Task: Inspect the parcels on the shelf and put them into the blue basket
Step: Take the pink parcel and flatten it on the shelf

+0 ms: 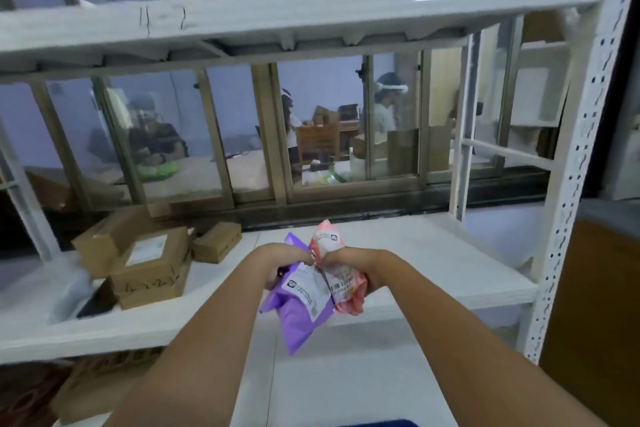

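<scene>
Left hand (pixel 282 262) gripping purple parcel (pixel 298 319), right hand (pixel 349 265) — pink parcel (pixel 346 291)

White metal shelf (pixel 433 263): stacked cardboard boxes (pixel 149 267) at 9 o'clock, small box (pixel 216 241) just beside them, dark flat item (pixel 98 298) at front-left edge.

Both forearms extend forward from the lower edge of view, bare to the wrist, converging toward the front edge of the shelf (pixel 433 291). The left hand (pixel 289 262) sits just before that edge, fingers curled, gripping the purple parcel (pixel 298 317) at its upper part. The right hand (pixel 353 267) is level with it and just beside it, knuckles nearly touching the left, fingers closed around the pink parcel (pixel 337 274) at mid-height. Both wrists are bent slightly inward. Fingertips of either hand are largely hidden by the parcels.
</scene>
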A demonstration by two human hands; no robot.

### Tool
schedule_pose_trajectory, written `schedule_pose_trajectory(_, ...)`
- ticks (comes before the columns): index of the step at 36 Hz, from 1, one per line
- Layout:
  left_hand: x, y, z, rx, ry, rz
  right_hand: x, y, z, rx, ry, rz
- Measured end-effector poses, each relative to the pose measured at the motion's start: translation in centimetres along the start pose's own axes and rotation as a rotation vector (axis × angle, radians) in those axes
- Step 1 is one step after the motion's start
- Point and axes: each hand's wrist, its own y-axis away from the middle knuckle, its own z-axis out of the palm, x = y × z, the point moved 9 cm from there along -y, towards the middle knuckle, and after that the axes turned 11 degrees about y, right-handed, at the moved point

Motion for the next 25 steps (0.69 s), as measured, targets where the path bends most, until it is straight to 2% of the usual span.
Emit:
schedule_pose_trajectory(3,5.6,2.8,-1.2,-0.002,-0.013,0.011,-4.7,3.4,-2.0,-0.05,0.015,0.039)
schedule_pose_trajectory(10,18.7,11.5,-4.1,-0.009,-0.044,0.097,-16.7,11.2,-6.5,-0.051,-0.002,0.022)
schedule_pose_trajectory(16,28.6,18.5,-7.0,-0.006,-0.052,0.106,-27.2,19.8,-10.9,0.017,0.114,-0.008)
schedule_pose_trajectory(19,33.6,22.2,-8.1,0.002,-0.048,0.118,-31.3,23.7,-12.1,-0.06,0.113,0.024)
schedule_pose_trajectory(22,38.2,24.7,-9.5,0.041,-0.116,0.146,-34.8,27.2,-12.6,-0.206,0.121,0.054)
schedule_pose_trajectory(25,40.9,25.2,-10.4,0.046,-0.078,0.14,-37.3,28.7,-14.8,-0.133,0.167,0.05)
